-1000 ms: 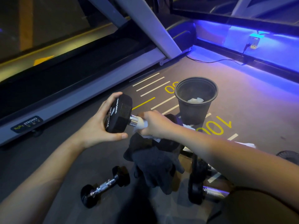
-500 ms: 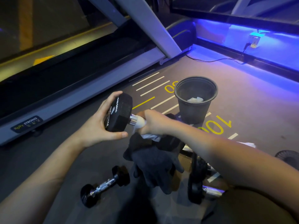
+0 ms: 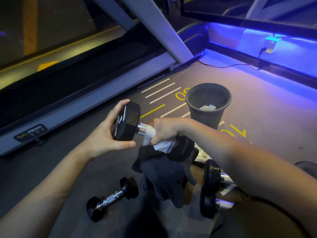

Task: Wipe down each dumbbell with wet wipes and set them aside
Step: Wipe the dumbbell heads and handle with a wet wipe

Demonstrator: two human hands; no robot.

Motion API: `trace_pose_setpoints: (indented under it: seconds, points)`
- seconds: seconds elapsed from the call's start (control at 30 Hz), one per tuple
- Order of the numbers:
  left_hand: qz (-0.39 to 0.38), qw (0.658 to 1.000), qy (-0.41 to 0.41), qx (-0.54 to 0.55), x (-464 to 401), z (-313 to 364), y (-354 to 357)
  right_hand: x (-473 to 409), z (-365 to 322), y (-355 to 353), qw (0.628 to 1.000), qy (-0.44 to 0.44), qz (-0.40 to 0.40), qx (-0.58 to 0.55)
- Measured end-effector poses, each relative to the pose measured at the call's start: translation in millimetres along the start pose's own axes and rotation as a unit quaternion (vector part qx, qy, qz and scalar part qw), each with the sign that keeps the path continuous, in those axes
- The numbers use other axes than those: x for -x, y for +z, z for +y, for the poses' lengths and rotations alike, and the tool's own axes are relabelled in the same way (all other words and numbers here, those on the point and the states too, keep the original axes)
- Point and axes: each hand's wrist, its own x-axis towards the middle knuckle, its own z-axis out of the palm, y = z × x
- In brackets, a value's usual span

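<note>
1. The dumbbell [image 3: 127, 121] is held up off the floor at the centre of the view, lying roughly level, with one black head to the left and its chrome handle running right.
2. The left hand [image 3: 106, 134] cups that left head, fingers over the top and thumb under it.
3. The right hand [image 3: 164, 130] is wrapped round the handle with a white wipe [image 3: 161, 144] bunched inside the grip; the wipe's loose end hangs below the fist.
4. The dumbbell's other head is mostly hidden behind the right hand, so it cannot be made out clearly.
5. A dark glove [image 3: 164, 179] lies just below the hands.
6. A small dumbbell [image 3: 112, 198] lies on the floor to the lower left of the glove.
7. A plate-loaded dumbbell [image 3: 211, 188] lies to the right, under the right forearm.
8. A black bin [image 3: 207, 107] stands beyond the hands, holding crumpled white wipes [image 3: 207, 107].
9. A treadmill [image 3: 72, 93] runs along the left.
</note>
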Motion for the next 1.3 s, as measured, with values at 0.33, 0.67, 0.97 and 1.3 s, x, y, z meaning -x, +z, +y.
trace_pose_setpoints:
  seconds: [0.33,0.67,0.97,1.3]
  points:
    - [0.000,0.999,0.022,-0.050,3.1,7.8,1.6,25.9,5.0,2.1,0.992,-0.024,0.059,0.114]
    - [-0.005,0.997,0.036,-0.073,-0.3,8.2,0.5,46.2,24.1,-21.6,0.992,-0.077,0.064,0.081]
    - [-0.010,0.998,0.027,-0.064,1.2,6.7,0.2,35.4,18.9,0.0,0.982,-0.102,0.149,0.047]
    - [0.001,0.998,0.008,-0.063,-0.5,8.8,0.1,43.0,37.3,-16.6,0.984,-0.031,0.060,0.162]
